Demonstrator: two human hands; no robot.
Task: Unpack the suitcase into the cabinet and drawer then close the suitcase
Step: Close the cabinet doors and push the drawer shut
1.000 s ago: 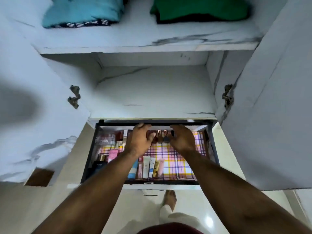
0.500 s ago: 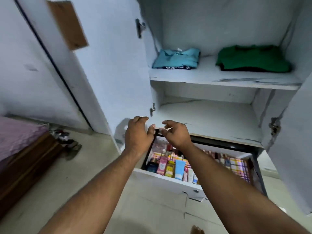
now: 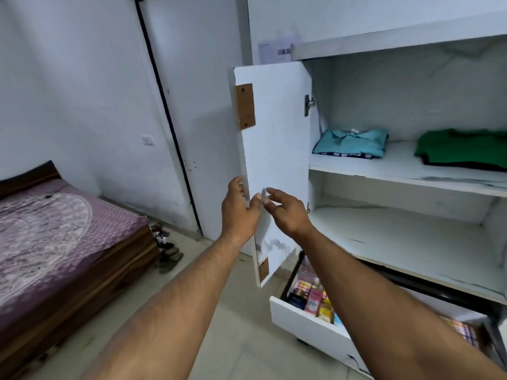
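Observation:
The white cabinet [image 3: 397, 237] stands open on the right. Folded blue clothes [image 3: 352, 144] and folded green clothes [image 3: 463, 149] lie on its upper shelf. Below, the drawer [image 3: 307, 322] is pulled out and holds several small bottles and tubes [image 3: 314, 297]. My left hand [image 3: 238, 207] and my right hand [image 3: 285, 212] hover side by side in the air in front of the open left cabinet door [image 3: 277, 149], fingers relaxed and holding nothing. No suitcase is in view.
A bed with a purple patterned sheet [image 3: 55, 231] fills the lower left. Shoes [image 3: 167, 248] lie on the floor between the bed and the wall. The cabinet's middle shelf [image 3: 397, 237] is bare.
My view swung left and up from the drawer toward the room. Both hands lifted out of the drawer, left the small items behind, and now hang in front of the door.

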